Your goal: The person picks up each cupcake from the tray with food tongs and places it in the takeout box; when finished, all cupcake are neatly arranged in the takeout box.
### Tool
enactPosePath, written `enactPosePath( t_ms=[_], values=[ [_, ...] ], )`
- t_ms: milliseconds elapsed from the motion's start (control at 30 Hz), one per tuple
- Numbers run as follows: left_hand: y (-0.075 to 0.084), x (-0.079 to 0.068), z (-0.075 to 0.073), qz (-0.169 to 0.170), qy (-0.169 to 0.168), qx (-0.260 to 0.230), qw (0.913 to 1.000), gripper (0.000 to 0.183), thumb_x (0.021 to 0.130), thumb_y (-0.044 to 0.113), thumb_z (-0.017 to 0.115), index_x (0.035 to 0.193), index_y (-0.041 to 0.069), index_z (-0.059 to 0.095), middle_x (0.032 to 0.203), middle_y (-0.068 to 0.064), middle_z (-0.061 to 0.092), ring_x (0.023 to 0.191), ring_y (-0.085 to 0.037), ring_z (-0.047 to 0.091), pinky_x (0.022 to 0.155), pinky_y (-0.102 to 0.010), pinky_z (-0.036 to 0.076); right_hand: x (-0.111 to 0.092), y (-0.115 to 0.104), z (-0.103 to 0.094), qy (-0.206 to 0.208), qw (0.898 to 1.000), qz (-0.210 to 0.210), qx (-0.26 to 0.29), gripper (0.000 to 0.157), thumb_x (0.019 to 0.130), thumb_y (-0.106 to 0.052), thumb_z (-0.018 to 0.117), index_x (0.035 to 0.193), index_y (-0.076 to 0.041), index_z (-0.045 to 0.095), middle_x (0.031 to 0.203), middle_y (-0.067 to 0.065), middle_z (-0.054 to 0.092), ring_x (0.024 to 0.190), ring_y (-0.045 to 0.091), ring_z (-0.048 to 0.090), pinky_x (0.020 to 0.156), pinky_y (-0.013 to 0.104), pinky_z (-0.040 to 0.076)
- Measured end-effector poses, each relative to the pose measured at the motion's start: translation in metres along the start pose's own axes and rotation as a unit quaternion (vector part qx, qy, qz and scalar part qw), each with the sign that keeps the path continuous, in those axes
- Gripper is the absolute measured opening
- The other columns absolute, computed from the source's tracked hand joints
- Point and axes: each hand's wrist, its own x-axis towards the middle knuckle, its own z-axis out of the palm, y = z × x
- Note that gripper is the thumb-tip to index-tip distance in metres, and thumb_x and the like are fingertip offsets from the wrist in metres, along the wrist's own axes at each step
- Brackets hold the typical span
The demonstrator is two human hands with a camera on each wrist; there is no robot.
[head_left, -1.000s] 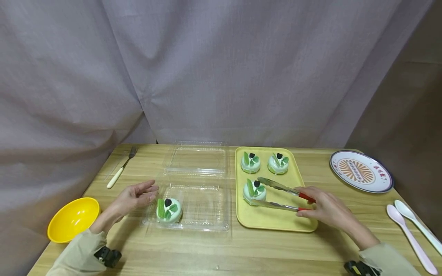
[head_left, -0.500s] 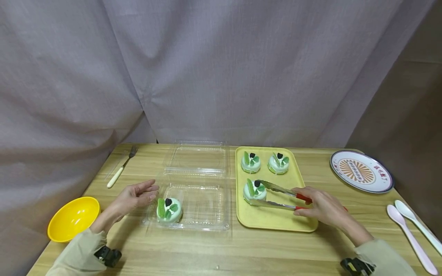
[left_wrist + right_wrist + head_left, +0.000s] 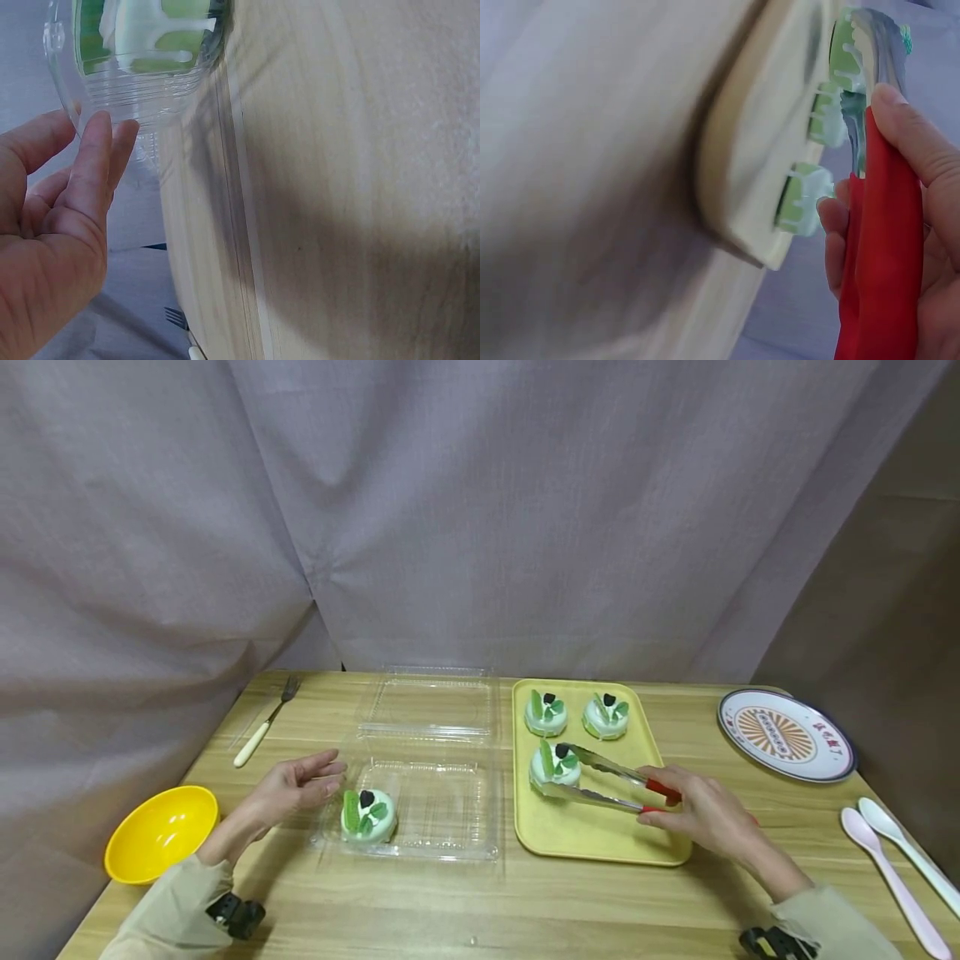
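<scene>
My right hand (image 3: 697, 810) holds metal tongs (image 3: 606, 766) with red grips (image 3: 889, 247). The tong tips lie on either side of a pale green cake (image 3: 553, 768) topped with a dark berry and green leaves, at the front left of a yellow tray (image 3: 600, 839). Two similar cakes, one at the back left (image 3: 546, 716) and one at the back right (image 3: 605, 717), sit behind it. At the left edge of a clear plastic container (image 3: 442, 810), my left hand (image 3: 288, 789) has its fingers extended, fingertips (image 3: 97, 124) right at the rim. Another cake (image 3: 368, 817) sits in the container's front left.
The container's clear lid (image 3: 427, 703) lies folded back behind it. A yellow bowl (image 3: 161, 835) and a fork (image 3: 262, 727) are at the left. On the right are a patterned plate (image 3: 787, 733), a pink spoon (image 3: 892, 877) and a white spoon (image 3: 907, 843). A grey curtain (image 3: 480, 510) hangs behind.
The tongs have moved slightly left, then up a little, and the cake between their tips has risen slightly with them. My left hand has stayed put.
</scene>
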Motion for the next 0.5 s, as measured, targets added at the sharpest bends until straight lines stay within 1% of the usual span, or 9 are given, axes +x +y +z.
enactPosePath(
  t_ms=[133,200,300,367,433,500],
  values=[
    [0.000,0.000,-0.001,-0.003,-0.001,-0.005,1.0000,0.066,0.098,0.008,0.056,0.147,-0.017,0.019,0.146,-0.039,0.036,0.119,-0.012,0.060,0.092,-0.015,0.053,0.008,-0.008,-0.006,0.033,0.999,-0.013,0.009,0.051,0.069,-0.020,0.087,0.114,-0.005,0.070,0.080,-0.003,0.066,0.067,-0.002,0.050,0.052,0.017,0.040],
    [0.001,0.000,-0.001,-0.003,-0.001,-0.009,1.0000,0.066,0.098,0.008,0.055,0.147,-0.017,0.019,0.146,-0.039,0.035,0.118,-0.010,0.060,0.093,-0.016,0.053,0.015,-0.015,-0.008,0.039,0.999,-0.018,0.012,0.051,0.069,-0.020,0.087,0.114,-0.004,0.070,0.079,-0.004,0.065,0.068,0.000,0.051,0.053,0.018,0.041],
    [0.001,-0.001,-0.001,-0.003,-0.001,-0.012,0.9999,0.066,0.098,0.008,0.056,0.147,-0.017,0.019,0.146,-0.039,0.035,0.115,-0.004,0.060,0.092,-0.015,0.053,0.027,-0.031,-0.008,0.031,0.999,-0.020,0.022,0.053,0.070,-0.022,0.087,0.117,-0.004,0.069,0.081,-0.003,0.066,0.069,0.003,0.053,0.056,0.019,0.043],
    [0.001,0.000,-0.001,-0.002,-0.001,-0.014,0.9999,0.066,0.098,0.008,0.056,0.147,-0.017,0.019,0.146,-0.039,0.035,0.113,0.000,0.060,0.092,-0.015,0.053,0.036,-0.043,-0.004,0.021,0.999,-0.023,0.034,0.054,0.071,-0.024,0.086,0.118,-0.004,0.069,0.082,-0.002,0.067,0.070,0.005,0.054,0.056,0.019,0.044],
    [0.001,0.000,0.000,0.000,-0.002,-0.012,0.9999,0.066,0.098,0.008,0.056,0.147,-0.017,0.019,0.145,-0.040,0.035,0.114,-0.001,0.060,0.092,-0.014,0.052,0.046,-0.056,0.002,0.015,0.998,-0.032,0.043,0.053,0.071,-0.024,0.086,0.118,-0.006,0.069,0.081,-0.002,0.068,0.069,0.007,0.055,0.057,0.018,0.043],
    [0.000,0.000,0.000,0.001,-0.001,-0.009,1.0000,0.066,0.098,0.008,0.056,0.147,-0.018,0.020,0.145,-0.040,0.036,0.116,-0.007,0.060,0.092,-0.013,0.052,0.056,-0.069,0.011,0.006,0.998,-0.041,0.048,0.052,0.071,-0.024,0.086,0.117,-0.007,0.070,0.081,-0.002,0.067,0.068,0.008,0.055,0.056,0.018,0.042]
  ],
)
